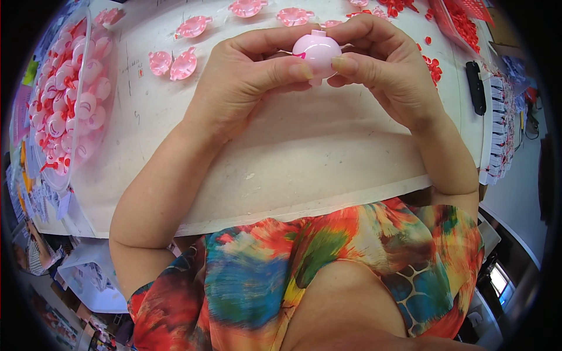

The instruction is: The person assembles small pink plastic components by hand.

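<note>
Above the table's far half, both my hands hold a glossy pale pink plastic ball (317, 52) with a short neck on top, a small nub below and a darker pink mark on its left side. My left hand (240, 73) grips it from the left, thumb on the front. From the right, my right hand (389, 67) presses its thumb against the ball, fingers curled behind. Those fingers partly hide the ball's back. Beyond my hands lie several translucent pink shell pieces, including a single one (193, 26) and a side-by-side pair (171, 63).
At left stands a clear plastic bin (89, 29) full of pink balls (58, 123) and red bits. Small red parts (433, 71) lie at right, near a red basket (485, 10). A black-handled tool (475, 88) and stacked white cards (500, 128) line the right edge.
</note>
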Action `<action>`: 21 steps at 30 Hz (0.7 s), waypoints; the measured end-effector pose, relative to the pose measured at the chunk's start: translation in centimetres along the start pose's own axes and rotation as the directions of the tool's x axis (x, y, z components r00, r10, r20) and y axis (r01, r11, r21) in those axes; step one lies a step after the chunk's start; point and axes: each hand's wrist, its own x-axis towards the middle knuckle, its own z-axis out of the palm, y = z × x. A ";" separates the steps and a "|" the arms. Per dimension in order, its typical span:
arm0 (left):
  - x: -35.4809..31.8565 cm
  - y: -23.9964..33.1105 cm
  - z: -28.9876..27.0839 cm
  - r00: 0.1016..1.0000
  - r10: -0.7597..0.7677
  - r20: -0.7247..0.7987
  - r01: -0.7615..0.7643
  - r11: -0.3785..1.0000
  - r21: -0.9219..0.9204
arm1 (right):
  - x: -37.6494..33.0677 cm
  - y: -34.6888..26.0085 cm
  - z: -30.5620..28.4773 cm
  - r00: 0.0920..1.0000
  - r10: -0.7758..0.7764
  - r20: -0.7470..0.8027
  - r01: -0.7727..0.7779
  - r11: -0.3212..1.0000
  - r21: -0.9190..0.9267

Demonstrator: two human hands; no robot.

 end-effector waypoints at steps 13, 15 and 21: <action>-0.6 -0.3 2.4 0.947 0.307 -0.094 -0.212 0.818 0.535 | -0.4 0.5 0.6 0.983 -0.182 0.014 0.182 0.983 0.009; -0.8 -0.3 1.9 0.955 0.284 -0.082 -0.204 0.835 0.511 | -0.8 0.3 0.9 0.980 -0.201 0.003 0.201 0.979 -0.032; -0.4 0.3 1.9 0.977 0.171 -0.124 -0.114 0.921 0.372 | 0.0 -0.8 -0.7 0.955 -0.281 0.092 0.294 0.935 -0.197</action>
